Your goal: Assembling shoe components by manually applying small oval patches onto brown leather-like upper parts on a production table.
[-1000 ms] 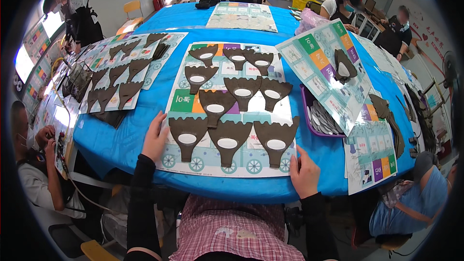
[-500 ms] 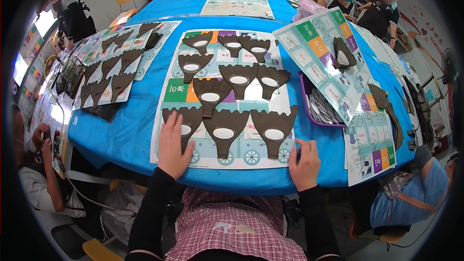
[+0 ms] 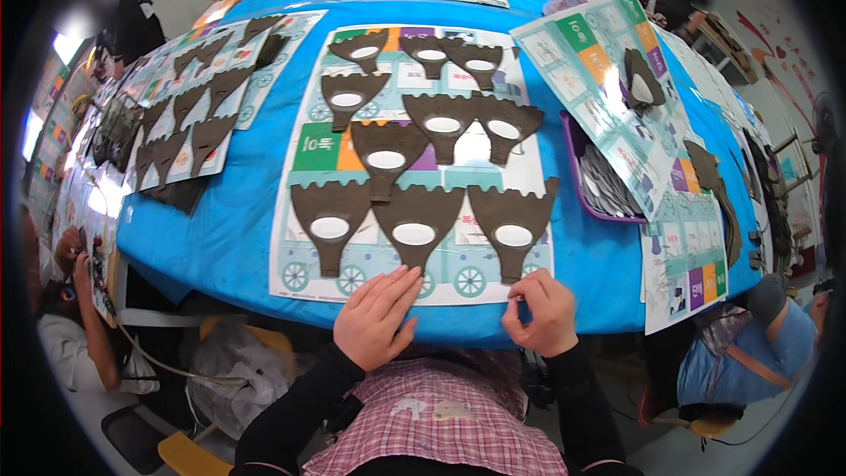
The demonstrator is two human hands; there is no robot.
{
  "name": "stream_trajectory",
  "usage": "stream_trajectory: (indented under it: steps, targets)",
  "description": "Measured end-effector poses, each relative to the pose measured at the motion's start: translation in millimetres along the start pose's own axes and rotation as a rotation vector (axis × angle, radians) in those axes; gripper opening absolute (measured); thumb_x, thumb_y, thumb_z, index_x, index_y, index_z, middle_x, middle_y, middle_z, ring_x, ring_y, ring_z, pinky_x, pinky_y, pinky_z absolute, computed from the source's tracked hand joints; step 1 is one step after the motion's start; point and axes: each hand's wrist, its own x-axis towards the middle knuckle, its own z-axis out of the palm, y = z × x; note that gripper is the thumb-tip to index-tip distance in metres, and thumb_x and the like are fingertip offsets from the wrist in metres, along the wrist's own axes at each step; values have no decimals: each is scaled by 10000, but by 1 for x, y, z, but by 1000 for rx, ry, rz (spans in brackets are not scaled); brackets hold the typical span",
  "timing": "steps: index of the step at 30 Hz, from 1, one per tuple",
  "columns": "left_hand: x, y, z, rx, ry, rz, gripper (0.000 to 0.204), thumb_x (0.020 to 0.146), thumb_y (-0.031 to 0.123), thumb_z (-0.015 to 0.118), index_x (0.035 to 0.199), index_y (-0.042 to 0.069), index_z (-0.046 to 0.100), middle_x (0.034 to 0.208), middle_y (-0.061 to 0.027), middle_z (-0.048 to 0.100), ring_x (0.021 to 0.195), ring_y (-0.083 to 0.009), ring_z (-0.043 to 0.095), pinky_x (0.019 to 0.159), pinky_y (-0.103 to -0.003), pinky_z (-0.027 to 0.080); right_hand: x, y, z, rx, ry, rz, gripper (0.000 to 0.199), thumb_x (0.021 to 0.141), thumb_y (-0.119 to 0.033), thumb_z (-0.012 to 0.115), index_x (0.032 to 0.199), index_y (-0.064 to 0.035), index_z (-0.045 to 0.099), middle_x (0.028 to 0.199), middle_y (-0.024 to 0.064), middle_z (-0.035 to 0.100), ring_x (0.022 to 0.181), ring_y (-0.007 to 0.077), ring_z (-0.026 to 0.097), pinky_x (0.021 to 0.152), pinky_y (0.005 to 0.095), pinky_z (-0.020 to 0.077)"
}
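Hands at the poster's (image 3: 352, 286) near edge: left hand (image 3: 374, 317) flat, fingers apart; right hand (image 3: 539, 313) pinching its rim.

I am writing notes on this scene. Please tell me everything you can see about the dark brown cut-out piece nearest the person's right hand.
The dark brown cut-out is flat and funnel-shaped: a wide wavy top edge narrowing to a short stem that points at the person. A white oval shows in its middle. It looks like thin felt or card, though I cannot be sure. It lies on a printed poster sheet, rightmost in the near row of three. The right hand is at the stem's tip, fingertips appearing to pinch it.
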Motion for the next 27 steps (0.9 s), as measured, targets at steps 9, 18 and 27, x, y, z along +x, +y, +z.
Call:
stream_trajectory:
  steps: [9,18,27]
  targets:
    - [-4,-4,9,102,73,38,416,855,201,485,1198,4,610,1277,-115,581,1184,-257,560,982,-390,426,2,2,-2,-20,-161,-70,122,626,-89,579,655,-78,461,652,76,436,513,259,484,465,363,391]
    - [-3,-4,10,114,75,34,408,873,212,467,1192,5,616,1267,-116,590,1175,-257,568,974,-386,428,4,4,-3,-2,-190,-72,124,625,-82,573,652,-70,453,638,78,429,499,264,476,458,361,391]
    - [-3,-5,8,103,75,38,404,852,186,504,1198,12,616,1273,-102,589,1184,-234,564,979,-366,433,4,4,-2,11,-195,-52,115,627,-81,574,652,-78,462,638,73,441,497,262,483,457,360,392]
